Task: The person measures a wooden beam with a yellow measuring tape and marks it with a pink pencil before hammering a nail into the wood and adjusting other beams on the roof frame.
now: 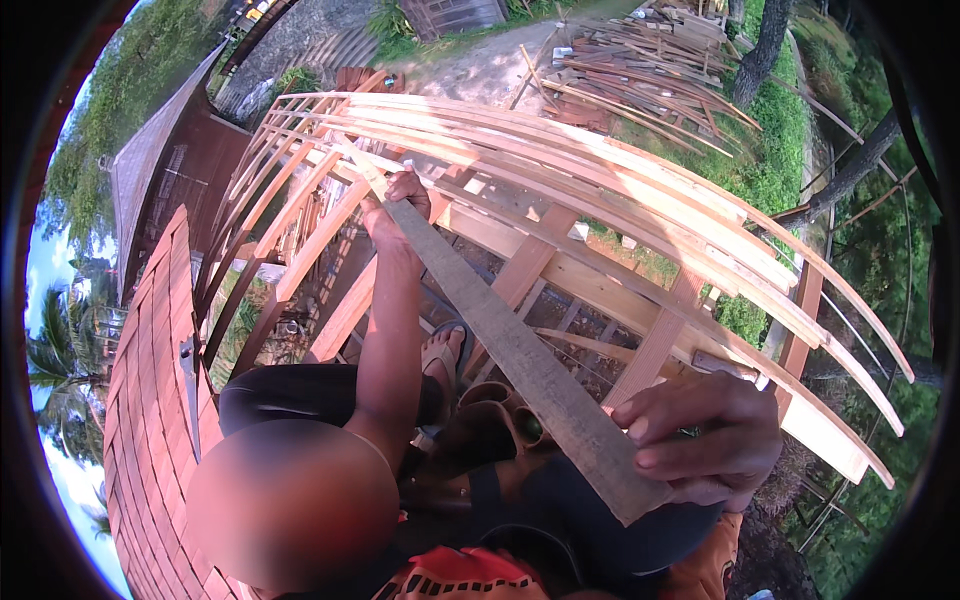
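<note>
A long, flat, grey-brown wooden strip [510, 340] slants across the middle, its broad near end low at the right and its narrow far end among the roof timbers. My left hand [405, 195] is at arm's length, with curled fingers closed round the strip toward its far end. Close to me, my right hand [710, 435] pinches the strip's near end between thumb and bent fingers. Beneath the strip run pale wooden battens [600, 190] and a crossing rafter [535, 255]. A sandalled foot [443, 355] shows beside my left forearm.
Red-brown shingles [150, 420] cover the roof at left, with a slim dark tool [190, 385] on them. Gaps between the timbers open to the ground below. Brown rounded containers [515, 415] sit under the strip. A pile of lumber [640, 75] lies on the ground beyond.
</note>
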### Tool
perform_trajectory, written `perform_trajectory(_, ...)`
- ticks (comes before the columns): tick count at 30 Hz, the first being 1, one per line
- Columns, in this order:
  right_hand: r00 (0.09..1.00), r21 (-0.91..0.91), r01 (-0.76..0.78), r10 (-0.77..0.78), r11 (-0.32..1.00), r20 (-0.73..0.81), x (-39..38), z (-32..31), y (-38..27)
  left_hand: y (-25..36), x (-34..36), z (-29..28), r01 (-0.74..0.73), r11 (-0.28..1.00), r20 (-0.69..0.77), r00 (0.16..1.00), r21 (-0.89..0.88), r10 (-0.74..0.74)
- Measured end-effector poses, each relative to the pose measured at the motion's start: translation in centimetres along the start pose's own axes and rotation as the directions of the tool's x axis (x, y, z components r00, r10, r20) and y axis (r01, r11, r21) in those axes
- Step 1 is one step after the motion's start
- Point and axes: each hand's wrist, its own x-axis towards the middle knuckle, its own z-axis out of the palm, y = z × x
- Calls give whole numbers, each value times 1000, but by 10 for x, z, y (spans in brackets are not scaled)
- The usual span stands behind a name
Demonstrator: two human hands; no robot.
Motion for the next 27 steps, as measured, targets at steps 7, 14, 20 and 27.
perform_trajectory(7,934,21,-284,272,958,232,6,12,3,153,34,41,-316,906,-77,934,282,350)
perform_trajectory(14,924,2,-356,351,935,150,-11,2,4,106,32,45,-302,834,104,952,462,287)
perform_trajectory(20,933,5,-331,326,944,152,-8,0,2,100,26,63,-265,812,75,961,521,266)
perform_trajectory(27,916,-5,-375,372,927,153,-14,-3,5,70,15,47,-214,765,-80,942,608,327)
